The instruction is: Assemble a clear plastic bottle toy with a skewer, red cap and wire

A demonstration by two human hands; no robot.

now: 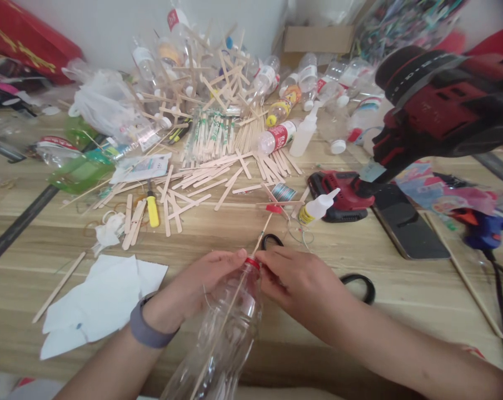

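A clear plastic bottle (230, 328) lies tilted in front of me, its neck with a red ring (252, 263) pointing away. My left hand (212, 275) is wrapped round the bottle's shoulder, thumb at the neck. At the other side of the neck, the fingers of my right hand (290, 275) are pinched together; whatever they hold is hidden. A thin wooden stick (261, 236) runs through the neck into the bottle. Its far end carries a red bottle cap (273, 209) and a flat craft stick. Black-handled scissors (362, 286) lie partly under my right hand.
Craft sticks (193, 178) and plastic bottles (307, 78) crowd the back. A red cordless power tool (426, 105) stands at right, near a phone (405, 222), a glue bottle (318, 206) and a glue gun (487, 230). White paper (101, 303) and a yellow screwdriver (152, 210) lie left.
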